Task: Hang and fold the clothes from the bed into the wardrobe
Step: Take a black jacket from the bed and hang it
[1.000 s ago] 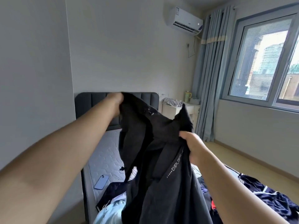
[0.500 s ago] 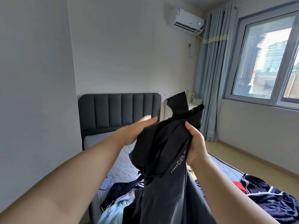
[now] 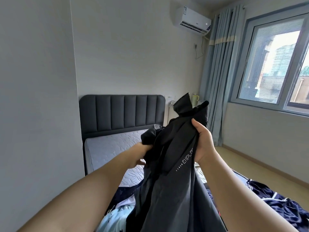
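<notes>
I hold a dark grey-black garment with small white lettering up over the bed. My right hand grips its bunched upper part, with the top end sticking up above my fist. My left hand is lower and to the left, its fingers curled into a fold of the same cloth and partly hidden by it. The rest of the garment hangs down toward me. More clothes lie on the bed below: a light blue piece and a navy striped piece.
A dark padded headboard stands against the far wall. A grey wall runs close on my left. A bedside table with a pale green jug stands beside blue curtains. A window and wooden floor lie to the right.
My left hand let go of the garment's top, dropped down and left, and now grips a lower fold. My right hand rose slightly, keeping its hold. The view shifted a little.
</notes>
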Demonstrator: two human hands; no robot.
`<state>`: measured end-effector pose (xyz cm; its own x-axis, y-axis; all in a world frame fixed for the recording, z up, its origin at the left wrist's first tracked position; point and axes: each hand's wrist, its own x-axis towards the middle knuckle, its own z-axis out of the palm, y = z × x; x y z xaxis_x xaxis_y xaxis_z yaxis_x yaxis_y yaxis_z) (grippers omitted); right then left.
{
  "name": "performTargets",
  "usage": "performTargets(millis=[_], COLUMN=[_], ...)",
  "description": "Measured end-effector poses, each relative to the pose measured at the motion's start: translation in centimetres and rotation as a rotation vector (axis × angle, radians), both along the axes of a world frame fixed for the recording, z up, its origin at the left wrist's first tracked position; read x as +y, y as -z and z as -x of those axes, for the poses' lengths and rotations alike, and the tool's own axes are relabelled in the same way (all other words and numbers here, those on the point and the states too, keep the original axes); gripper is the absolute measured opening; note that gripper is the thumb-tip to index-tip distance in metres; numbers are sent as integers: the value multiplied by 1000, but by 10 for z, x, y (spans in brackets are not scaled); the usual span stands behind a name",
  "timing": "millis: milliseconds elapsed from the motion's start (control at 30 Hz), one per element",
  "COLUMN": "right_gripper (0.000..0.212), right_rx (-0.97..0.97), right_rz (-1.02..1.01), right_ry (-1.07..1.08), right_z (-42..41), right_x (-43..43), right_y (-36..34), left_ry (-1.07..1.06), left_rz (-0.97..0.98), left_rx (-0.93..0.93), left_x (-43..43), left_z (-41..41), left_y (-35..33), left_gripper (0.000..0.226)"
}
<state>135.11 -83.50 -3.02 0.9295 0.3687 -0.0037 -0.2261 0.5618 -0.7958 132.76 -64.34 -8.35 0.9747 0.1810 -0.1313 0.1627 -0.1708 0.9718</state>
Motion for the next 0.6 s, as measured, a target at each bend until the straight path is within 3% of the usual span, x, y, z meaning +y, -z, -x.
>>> performTargets(millis=[67,133,233,333,400,500,533,567,600], right_gripper=[31,26,44,70,82,75,68,61,55], right_rx=[35,86,73,-98,-278,-468,-522,-576,-624], right_rz=[82,179,328,525,654,795,856,921,964], right_ry=[35,116,352,437,378,224,206,204,209], right_z=[-2,-5,-13,-14,-10,0,3,6,9], right_x=[-5,-9,-12,-7,3,18,20,21,22], right_y=[-1,0,10,16,16,18,20,22,24], left_ry=[-127,-230,-314,-249,-246,-400,-453,-444,-319], left_rz=[42,138,349,371,366,424,573,952,1071], left_rx=[-47,-104,-161,-166,-165,-192,-260,-340,-460], left_x=[1,6,10,0,-12,-28,-28,-24,-26], left_z=[1,1,0,0,0,4,8,10,5], left_y=[-12,-23,-55,-83,-96,-117,-121,-126,-124], left_gripper=[12,22,22,25,29,37,38,39,55])
